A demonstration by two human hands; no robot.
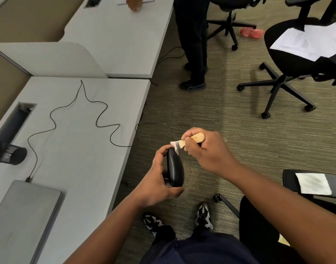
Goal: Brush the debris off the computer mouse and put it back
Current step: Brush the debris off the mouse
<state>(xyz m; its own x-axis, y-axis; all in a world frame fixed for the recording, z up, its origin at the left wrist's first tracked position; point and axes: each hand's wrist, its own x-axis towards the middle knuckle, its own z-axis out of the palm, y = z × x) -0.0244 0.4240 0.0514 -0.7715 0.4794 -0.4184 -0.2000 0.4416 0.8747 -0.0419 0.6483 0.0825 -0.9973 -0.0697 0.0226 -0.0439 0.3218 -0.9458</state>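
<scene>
Now the left hand (159, 180) holds the black mouse (175, 169) in curled fingers while the right hand (207, 151) grips the brush (184, 142), bristles touching it. Brushing looks underway, and the mouse is not yet on the desk (83, 149).

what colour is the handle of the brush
Light tan, like bare wood, on the brush handle gripped in the right hand. The head view shows it.
</scene>
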